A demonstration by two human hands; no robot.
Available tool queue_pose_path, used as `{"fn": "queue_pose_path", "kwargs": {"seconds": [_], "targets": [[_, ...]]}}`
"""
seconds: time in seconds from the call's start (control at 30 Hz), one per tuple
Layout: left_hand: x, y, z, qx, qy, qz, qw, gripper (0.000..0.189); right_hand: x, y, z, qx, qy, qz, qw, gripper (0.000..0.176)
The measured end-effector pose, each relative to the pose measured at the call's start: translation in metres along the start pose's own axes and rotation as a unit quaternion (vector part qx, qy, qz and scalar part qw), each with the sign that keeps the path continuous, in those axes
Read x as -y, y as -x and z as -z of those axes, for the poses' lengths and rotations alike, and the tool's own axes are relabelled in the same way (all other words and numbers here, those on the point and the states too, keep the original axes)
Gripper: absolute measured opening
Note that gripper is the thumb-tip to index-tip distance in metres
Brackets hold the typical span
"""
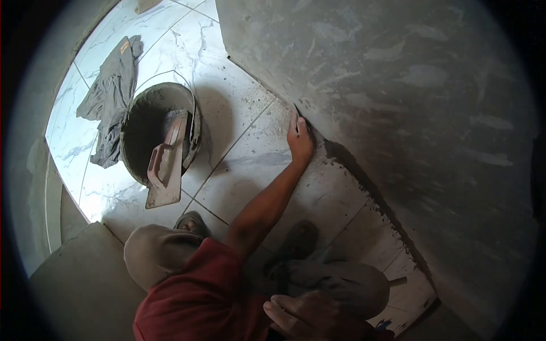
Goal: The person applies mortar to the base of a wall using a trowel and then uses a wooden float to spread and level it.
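My left hand (300, 139) reaches forward to the foot of the grey plastered wall (398, 85). Its fingers are bent together at the joint between wall and floor, beside a thin dark edge; whatever they hold is hidden. A strip of dark wet mortar (364, 179) runs along the wall's base from near this hand towards the lower right. Low in the view, in shadow, is my right hand (304, 314) near my bent knee (352, 290). Its fingers point left, slightly apart, with nothing visible in them.
A mortar-stained bucket (132, 142) stands on the marble-patterned tiles (250, 187), its wire handle raised. Across its rim leans a plastering float (169, 176). Behind lies a crumpled grey cloth (116, 82). A short stick-like end (398, 281) shows beside my knee. Mortar crumbs dot the floor.
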State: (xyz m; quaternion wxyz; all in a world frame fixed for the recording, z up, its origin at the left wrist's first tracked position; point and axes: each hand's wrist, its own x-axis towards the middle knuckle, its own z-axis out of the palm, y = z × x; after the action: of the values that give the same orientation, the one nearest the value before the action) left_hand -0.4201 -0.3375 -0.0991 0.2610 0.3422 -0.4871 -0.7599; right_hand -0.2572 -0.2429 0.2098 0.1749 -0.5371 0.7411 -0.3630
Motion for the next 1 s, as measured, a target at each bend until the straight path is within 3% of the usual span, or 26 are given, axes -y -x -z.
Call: {"fn": "queue_pose_path", "kwargs": {"seconds": [0.07, 0.17, 0.23, 0.3, 0.33, 0.37, 0.4, 0.43, 0.47, 0.53, 0.57, 0.6, 0.63, 0.7, 0.73, 0.77, 0.83, 0.9, 0.97, 1.0], "targets": [[-0.011, -0.004, 0.005, 0.01, -0.027, -0.053, 0.998, 0.047, -0.001, 0.003, 0.0, -0.004, 0.001, 0.005, 1.0, 0.039], [0.024, 0.025, 0.008, 0.017, -0.124, -0.03, 0.992, 0.046, 0.002, 0.003, -0.002, -0.007, 0.012, 0.007, 1.0, 0.037], [0.019, 0.011, 0.005, -0.02, -0.111, -0.046, 0.993, 0.045, 0.005, 0.002, 0.0, -0.007, 0.013, 0.004, 1.0, 0.035], [-0.018, -0.043, 0.012, 0.01, 0.039, 0.165, 0.985, 0.046, 0.007, -0.003, 0.003, -0.001, 0.0, -0.005, 1.0, 0.033], [-0.037, -0.052, 0.005, -0.03, 0.107, 0.157, 0.981, 0.043, 0.006, -0.005, 0.004, 0.001, -0.003, -0.008, 1.0, 0.032], [-0.014, -0.046, 0.009, -0.031, 0.106, 0.154, 0.982, 0.043, 0.008, -0.006, 0.004, 0.002, -0.002, -0.008, 1.0, 0.031], [0.022, -0.032, 0.016, -0.05, -0.049, 0.0, 0.998, 0.04, 0.009, -0.008, 0.006, 0.002, 0.005, -0.01, 1.0, 0.031], [0.041, -0.019, 0.015, -0.07, -0.199, -0.156, 0.965, 0.038, 0.011, -0.01, 0.005, -0.001, 0.012, -0.011, 1.0, 0.03], [0.026, 0.005, 0.005, -0.058, -0.15, -0.148, 0.976, 0.036, 0.013, -0.012, 0.005, -0.012, 0.021, -0.013, 1.0, 0.029], [0.008, -0.009, 0.002, -0.067, -0.169, -0.146, 0.972, 0.036, 0.014, -0.018, -0.006, -0.097, 0.039, -0.01, 0.994, 0.023], [0.001, -0.02, 0.002, -0.074, -0.19, -0.143, 0.968, 0.036, 0.014, -0.017, -0.005, -0.09, 0.037, -0.016, 0.995, 0.023], [-0.026, -0.046, 0.002, -0.066, 0.041, -0.007, 0.997, 0.036, 0.016, -0.014, 0.0, -0.046, 0.019, -0.034, 0.998, 0.026], [-0.025, -0.044, 0.006, -0.072, 0.041, -0.01, 0.997, 0.036, 0.014, -0.015, 0.006, -0.01, 0.005, -0.04, 0.999, 0.029], [-0.015, -0.033, 0.009, -0.057, -0.093, -0.061, 0.992, 0.039, 0.011, -0.02, 0.017, 0.049, -0.011, -0.043, 0.998, 0.034], [0.023, -0.019, 0.009, -0.028, -0.094, -0.049, 0.994, 0.044, 0.01, -0.023, 0.018, 0.081, -0.019, -0.049, 0.995, 0.037], [0.019, -0.008, 0.004, -0.033, -0.093, -0.048, 0.994, 0.044, 0.01, -0.025, 0.017, 0.085, -0.02, -0.046, 0.995, 0.037], [0.003, 0.008, -0.007, -0.007, 0.094, 0.114, 0.989, 0.045, 0.007, -0.028, 0.013, 0.061, -0.02, -0.027, 0.998, 0.038], [0.014, 0.013, -0.005, -0.021, 0.12, 0.13, 0.984, 0.044, 0.011, -0.026, 0.013, 0.078, -0.029, -0.041, 0.996, 0.038], [0.04, 0.003, -0.007, -0.067, -0.057, -0.091, 0.992, 0.043, 0.011, -0.025, 0.013, 0.075, -0.022, -0.038, 0.996, 0.038], [0.03, 0.01, -0.01, -0.068, -0.054, -0.096, 0.992, 0.043, 0.013, -0.02, 0.012, 0.071, -0.014, -0.058, 0.996, 0.038]]}}
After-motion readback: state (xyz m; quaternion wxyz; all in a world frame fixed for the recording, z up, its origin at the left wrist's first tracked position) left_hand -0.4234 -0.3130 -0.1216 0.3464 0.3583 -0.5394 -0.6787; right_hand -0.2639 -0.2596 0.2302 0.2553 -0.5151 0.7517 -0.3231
